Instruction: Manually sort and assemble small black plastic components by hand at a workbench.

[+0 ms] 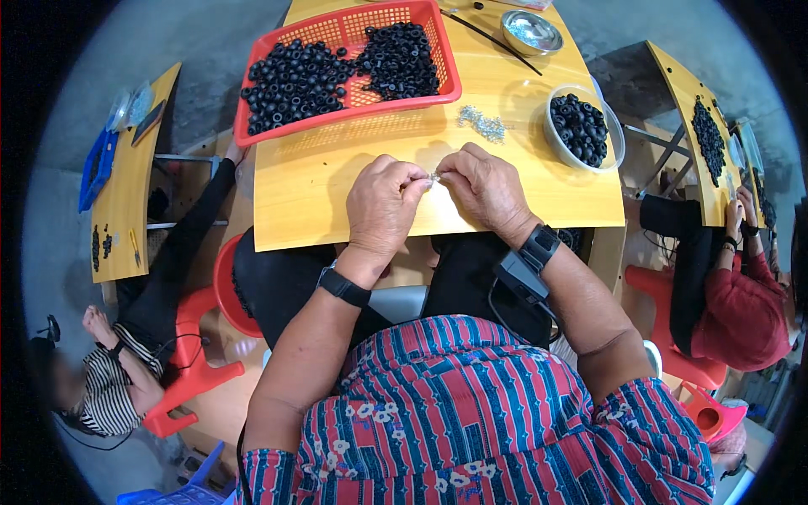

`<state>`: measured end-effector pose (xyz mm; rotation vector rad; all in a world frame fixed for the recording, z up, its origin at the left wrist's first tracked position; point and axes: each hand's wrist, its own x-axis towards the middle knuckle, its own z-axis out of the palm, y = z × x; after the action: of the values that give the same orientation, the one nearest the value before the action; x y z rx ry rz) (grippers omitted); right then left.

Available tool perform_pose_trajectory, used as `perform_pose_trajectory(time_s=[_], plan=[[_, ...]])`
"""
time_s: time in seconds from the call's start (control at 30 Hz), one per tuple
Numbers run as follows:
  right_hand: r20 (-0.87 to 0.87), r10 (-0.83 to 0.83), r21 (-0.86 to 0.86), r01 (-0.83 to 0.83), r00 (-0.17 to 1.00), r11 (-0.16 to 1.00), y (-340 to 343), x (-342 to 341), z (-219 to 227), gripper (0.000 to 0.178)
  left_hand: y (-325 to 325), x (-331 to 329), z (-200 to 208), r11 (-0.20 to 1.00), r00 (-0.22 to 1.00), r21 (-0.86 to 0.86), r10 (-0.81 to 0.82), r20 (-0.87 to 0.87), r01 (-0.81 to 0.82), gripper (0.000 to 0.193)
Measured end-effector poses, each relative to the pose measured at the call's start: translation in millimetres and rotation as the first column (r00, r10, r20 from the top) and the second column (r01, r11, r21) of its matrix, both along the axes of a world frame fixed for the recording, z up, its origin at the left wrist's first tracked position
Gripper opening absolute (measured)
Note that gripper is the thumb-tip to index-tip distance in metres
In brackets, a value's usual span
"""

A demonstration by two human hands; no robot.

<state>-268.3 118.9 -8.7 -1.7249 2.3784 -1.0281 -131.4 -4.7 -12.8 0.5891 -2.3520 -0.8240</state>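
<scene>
"What's over on the left?"
"Another tabletop [135, 181], with a blue tray [87, 204] along its left edge and a slim yellow tool [135, 244] at its near end. A person in a striped shirt [109, 406] is there, beside a red stool [189, 374]."
"Nearer still?"
"A blue plastic chair [189, 486]."
"And on the right?"
"Someone in a dark red top [745, 316], by a second red stool [661, 295]."

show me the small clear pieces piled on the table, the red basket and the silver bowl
small clear pieces [486, 127]: head view, pile's middle
red basket [349, 117]: head view, near rim
silver bowl [551, 36]: head view, inner right wall
</scene>
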Motion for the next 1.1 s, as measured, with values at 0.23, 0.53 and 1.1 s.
perform_pose_trajectory(time_s=[0.23,0.53,1.1], plan=[[0.028,0.016,-0.025,-0.015,0.999,1.000,0.9,-1.0,-0.7,0.008,-1.7,-0.1,-0.7,0.999,0.999,0.037,-0.031,-0.039,0.032,0.007],[0.067,0.036,-0.063,-0.031,0.997,0.998,1.8,-3.5,-2.1,0.010,-2.2,0.0,0.6,0.998,0.998,0.047,-0.050,-0.047,0.052,0.008],[0.087,0.036,-0.072,-0.029,0.996,0.997,1.5,-4.2,-3.7,0.010,-3.1,1.1,0.6,0.997,0.996,0.040,-0.070,-0.062,0.073,0.009]])
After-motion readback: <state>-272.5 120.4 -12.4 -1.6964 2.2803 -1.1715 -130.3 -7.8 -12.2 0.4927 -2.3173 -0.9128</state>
